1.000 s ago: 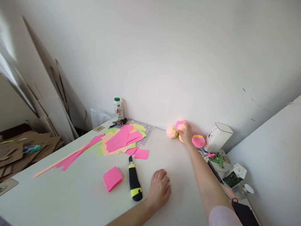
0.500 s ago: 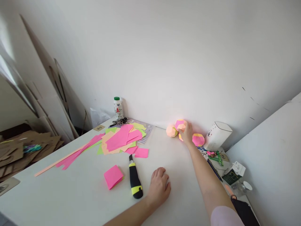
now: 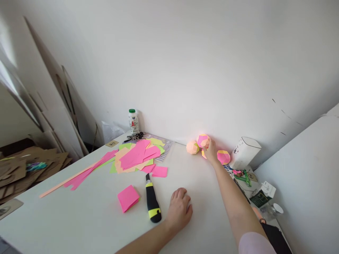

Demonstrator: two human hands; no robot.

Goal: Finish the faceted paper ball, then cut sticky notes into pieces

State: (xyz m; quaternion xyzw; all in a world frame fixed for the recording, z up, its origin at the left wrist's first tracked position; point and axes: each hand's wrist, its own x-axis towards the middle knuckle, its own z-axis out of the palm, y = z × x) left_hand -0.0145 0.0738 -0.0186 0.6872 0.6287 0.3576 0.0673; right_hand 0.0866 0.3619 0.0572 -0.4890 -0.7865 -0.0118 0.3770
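Note:
My right hand [image 3: 211,151] reaches to the foot of the wall. Its fingers curve round the lower right side of a pink and orange folded-paper ball [image 3: 203,140]. That ball sits above an orange paper ball [image 3: 192,147] and another paper ball [image 3: 203,153] that my hand partly covers. To the right lies a pink and yellow paper ball [image 3: 223,157]. My left hand [image 3: 180,208] rests palm down on the table, fingers loosely bent and holding nothing. Beside it lies a black and yellow utility knife [image 3: 153,203], its blade end pointing away from me.
A pink sticky-note stack [image 3: 128,198] lies left of the knife. Farther back are loose coloured papers [image 3: 136,155], long paper strips [image 3: 90,169], a ruler [image 3: 166,151], keys [image 3: 135,136] and a green-capped bottle [image 3: 134,121]. A white container [image 3: 245,152] and a jar [image 3: 272,210] stand right.
My right hand has shifted very slightly at the paper balls, which stay almost where they were. My left hand has not moved.

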